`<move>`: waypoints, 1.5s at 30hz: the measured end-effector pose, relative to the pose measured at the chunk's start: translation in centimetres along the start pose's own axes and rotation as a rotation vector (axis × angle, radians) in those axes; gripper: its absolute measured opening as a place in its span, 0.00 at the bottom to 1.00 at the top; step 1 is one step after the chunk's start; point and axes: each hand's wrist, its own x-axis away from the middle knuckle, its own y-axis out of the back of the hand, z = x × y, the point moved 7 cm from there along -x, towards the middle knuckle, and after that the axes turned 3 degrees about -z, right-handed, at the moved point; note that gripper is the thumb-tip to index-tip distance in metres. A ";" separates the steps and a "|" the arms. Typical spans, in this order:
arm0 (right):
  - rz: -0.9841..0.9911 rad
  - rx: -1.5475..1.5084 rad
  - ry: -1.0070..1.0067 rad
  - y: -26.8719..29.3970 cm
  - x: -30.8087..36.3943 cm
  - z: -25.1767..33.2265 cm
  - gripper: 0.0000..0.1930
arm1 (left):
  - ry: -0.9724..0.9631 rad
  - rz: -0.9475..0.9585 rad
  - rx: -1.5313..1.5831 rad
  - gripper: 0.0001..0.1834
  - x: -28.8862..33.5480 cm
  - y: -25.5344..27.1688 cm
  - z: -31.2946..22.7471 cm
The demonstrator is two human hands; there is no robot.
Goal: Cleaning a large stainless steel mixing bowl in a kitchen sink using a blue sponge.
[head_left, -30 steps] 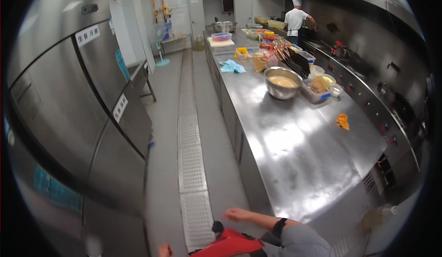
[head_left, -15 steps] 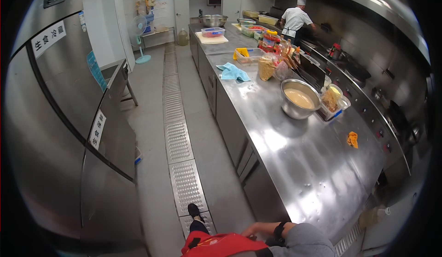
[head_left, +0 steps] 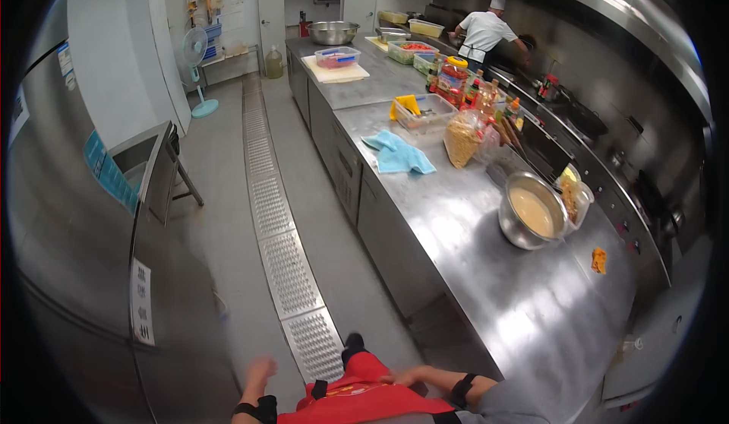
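My left hand (head_left: 260, 369) is raised beside my body over the grey floor, smeared by motion, with no object visible in it. Against the front of my red apron (head_left: 357, 382) rests my right hand (head_left: 405, 377); its fingers are too blurred to make out. Along my right side runs a long steel counter (head_left: 486, 280). On it stands a steel bowl (head_left: 514, 230) holding a pale tan liquid. A light blue cloth (head_left: 400, 154) lies crumpled near the counter's left edge, and a small orange cloth (head_left: 599, 261) lies toward the right.
Farther along the counter are a bag of crumbs (head_left: 460, 141), bottles, a red-filled jar (head_left: 451, 82) and plastic tubs. A co-worker in white (head_left: 488, 33) stands at the stoves. Steel cabinets (head_left: 83, 272) line the left; a drain grate (head_left: 277, 226) runs along the floor.
I have moved forward along the aisle, and the counter's items appear nearer. My left hand has come into view at the bottom. My right hand stays at the apron.
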 end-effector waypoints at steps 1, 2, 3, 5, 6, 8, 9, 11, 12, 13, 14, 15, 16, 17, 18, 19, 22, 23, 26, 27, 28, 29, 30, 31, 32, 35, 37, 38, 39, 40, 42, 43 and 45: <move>-0.023 -0.028 -0.032 2.1 -0.6 -1.5 0.42 | 0.118 0.030 0.112 0.10 0.0 -4.2 -8.2; -0.023 0.003 -0.085 5.0 0.5 1.3 0.40 | 0.116 0.003 0.121 0.10 -1.3 -3.8 -10.1; -0.023 0.016 -0.078 7.5 0.0 1.5 0.40 | 0.102 0.061 0.095 0.11 -3.1 -4.4 -12.1; -0.079 0.001 0.043 12.4 -1.6 2.2 0.38 | 0.080 0.104 0.072 0.12 -6.4 -4.4 -15.3; -0.096 0.004 0.050 15.0 -3.0 0.7 0.38 | 0.094 0.140 0.078 0.12 -8.0 -4.5 -16.3; -0.024 -0.038 0.142 19.9 -6.5 -1.1 0.38 | 0.155 0.139 0.102 0.10 -10.9 -2.9 -16.9; 0.009 -0.055 0.189 21.9 -8.6 -2.6 0.37 | 0.198 0.107 0.120 0.10 -12.6 -1.7 -16.4; 0.130 -0.077 0.284 21.0 -8.7 -11.9 0.37 | 0.227 -0.038 0.199 0.09 -14.5 2.1 -12.3; 0.186 -0.116 0.327 22.9 -8.4 -12.3 0.37 | 0.235 -0.040 0.185 0.09 -15.5 3.6 -12.3; 0.245 -0.156 0.367 25.2 -11.0 -11.3 0.37 | 0.234 -0.026 0.190 0.09 -15.8 3.8 -11.6; 0.308 -0.199 0.398 28.0 -14.0 -8.9 0.37 | 0.241 -0.006 0.202 0.09 -16.2 3.8 -11.1; 0.361 -0.239 0.423 31.3 -16.8 -6.3 0.37 | 0.240 0.021 0.217 0.10 -17.0 3.4 -10.9; 0.412 -0.282 0.447 33.9 -18.0 -4.7 0.36 | 0.240 0.051 0.232 0.11 -17.7 2.8 -10.6; 0.469 -0.318 0.470 35.7 -18.7 -4.8 0.36 | 0.239 0.074 0.256 0.12 -18.4 2.4 -10.6; 0.518 -0.360 0.492 36.9 -19.8 -5.3 0.36 | 0.238 0.104 0.275 0.14 -19.4 2.0 -11.3; 0.570 -0.400 0.516 38.0 -20.6 -6.0 0.36 | 0.238 0.130 0.296 0.15 -20.4 2.0 -11.8; 0.666 -0.494 0.574 42.3 -21.6 -5.9 0.36 | 0.229 0.201 0.343 0.20 -24.9 4.0 -13.1; 0.589 -0.456 0.519 45.0 -20.9 -5.5 0.36 | 0.223 0.220 0.353 0.22 -26.7 5.1 -13.4; 0.375 -0.323 0.330 52.8 -17.9 -3.7 0.35 | 0.203 0.270 0.414 0.27 -32.4 7.9 -14.0; 0.310 -0.270 0.273 57.3 -17.2 -1.1 0.34 | 0.205 0.262 0.418 0.27 -35.1 9.2 -15.3; 0.247 -0.214 0.219 60.9 -17.1 1.8 0.34 | -0.203 0.043 -0.238 0.19 -38.8 11.8 -19.1; 0.168 -0.146 0.154 63.6 -16.8 2.9 0.34 | -0.614 -0.191 -0.884 0.15 -41.3 11.4 -23.6; 0.089 -0.081 0.087 66.3 -16.1 3.3 0.34 | -0.620 -0.202 -0.867 0.15 -45.4 10.5 -27.0; 0.012 -0.032 0.021 69.5 -15.0 4.7 0.33 | -0.640 -0.088 -1.056 0.12 -48.9 9.3 -30.0; -0.248 0.002 0.142 71.2 -17.1 1.0 0.33 | -0.690 0.065 -1.243 0.10 -52.3 7.1 -34.8; -0.300 0.184 0.021 79.4 -15.6 6.0 0.34 | -0.021 0.087 0.147 0.07 -62.0 6.2 -48.8; -0.270 0.205 0.013 84.7 -16.3 8.7 0.35 | -0.009 0.047 0.002 0.08 -67.0 4.3 -57.1; -0.244 0.231 -0.014 87.3 -16.7 9.4 0.35 | -0.086 0.084 -0.087 0.09 -69.2 3.3 -61.0; -0.252 0.224 -0.016 89.8 -16.7 9.7 0.35 | -0.091 0.092 -0.094 0.09 -70.8 1.6 -65.5; -0.248 0.142 -0.018 92.0 -16.6 10.0 0.34 | -0.108 0.143 -0.019 0.09 -71.5 -0.4 -70.3; -0.246 0.080 -0.002 96.6 -17.7 10.0 0.33 | -0.137 0.172 0.060 0.10 -74.1 -0.7 -75.3; -0.238 0.050 0.032 99.1 -19.2 9.7 0.32 | -0.148 0.183 -0.009 0.10 -76.3 -0.2 -76.4; -0.233 0.030 0.079 104.5 -20.8 9.4 0.30 | -0.136 0.165 -0.033 0.11 -80.5 2.1 -76.5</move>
